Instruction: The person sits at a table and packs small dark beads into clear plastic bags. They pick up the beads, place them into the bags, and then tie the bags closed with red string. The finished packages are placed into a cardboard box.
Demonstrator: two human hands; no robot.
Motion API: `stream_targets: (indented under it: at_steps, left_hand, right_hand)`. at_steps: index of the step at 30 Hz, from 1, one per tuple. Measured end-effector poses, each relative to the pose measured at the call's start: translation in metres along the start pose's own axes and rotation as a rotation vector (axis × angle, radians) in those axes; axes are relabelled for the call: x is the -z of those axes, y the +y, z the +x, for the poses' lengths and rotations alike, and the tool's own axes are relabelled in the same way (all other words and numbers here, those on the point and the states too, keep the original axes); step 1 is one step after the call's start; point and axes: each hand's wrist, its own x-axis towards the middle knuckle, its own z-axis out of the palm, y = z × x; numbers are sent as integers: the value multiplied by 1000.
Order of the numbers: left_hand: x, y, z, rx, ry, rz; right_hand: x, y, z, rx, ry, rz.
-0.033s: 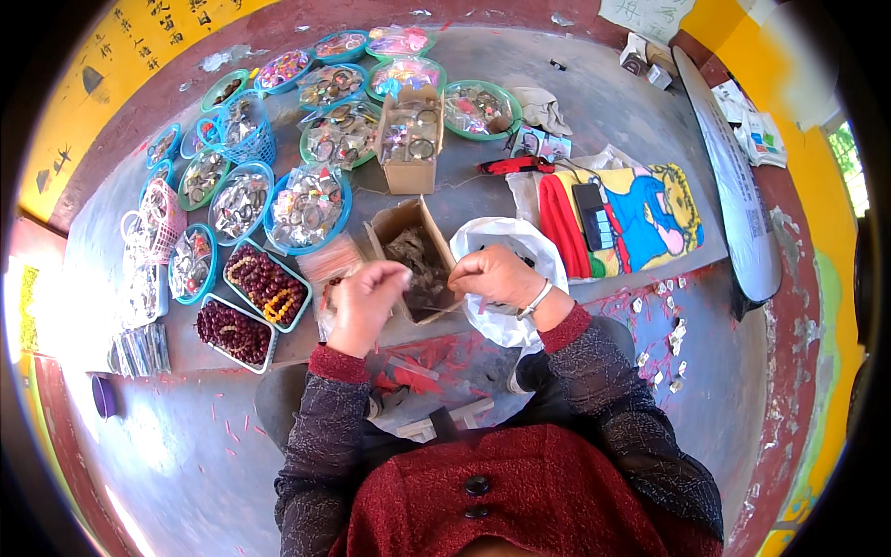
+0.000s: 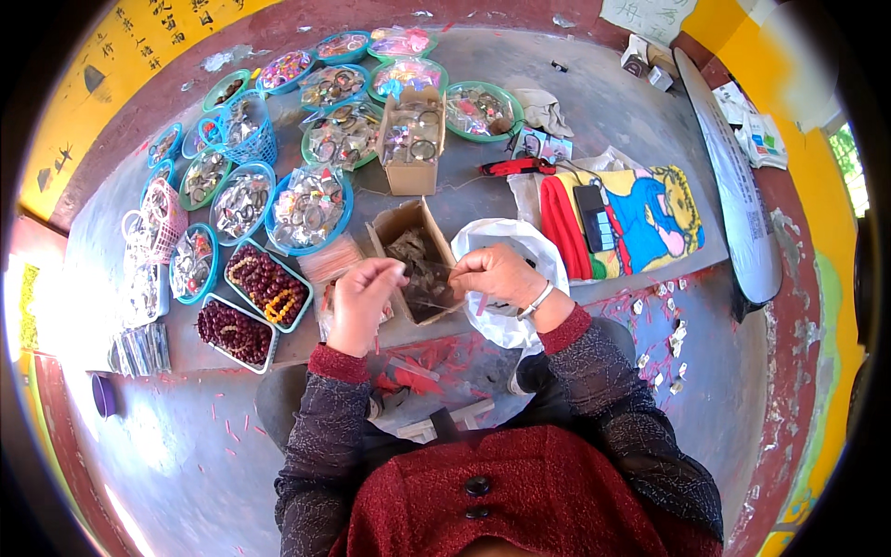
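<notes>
Both hands pinch a thin thread over the open box [image 2: 418, 265]: left hand [image 2: 360, 302] at 9 o'clock, right hand [image 2: 497, 274] at 3, each grip narrow on it. No beads show strung yet; bead trays [image 2: 269, 283] sit full at 9 o'clock.

An open brown cardboard box [image 2: 419, 265] is sitting at the near edge of the grey table [image 2: 603, 102], flaps spread, between the person's two hands. A second, taller cardboard box [image 2: 413, 139] is standing farther back toward the middle, open-topped among the round trays. A white plastic bag [image 2: 520, 246] is lying just right of the near box. Clear wrapped packets [image 2: 139, 348] are leaning at the near left corner. Small white boxes [image 2: 647, 58] are resting at the far right corner, and a white paper sign [image 2: 647, 16] is hanging behind them. A dark flat phone screen [image 2: 594, 218] is lying on the colourful cloth.
</notes>
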Motion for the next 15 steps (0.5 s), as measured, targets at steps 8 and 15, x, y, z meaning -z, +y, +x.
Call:
stream_targets:
  at_steps: [8,15]
  left_hand:
    - [-20,-4,-6,138,-62,-523]
    - [-21,-16,-2,139,75,-582]
  right_hand:
    - [-20,1,2,-29,142,404]
    - [-21,13,4,-41,56,608]
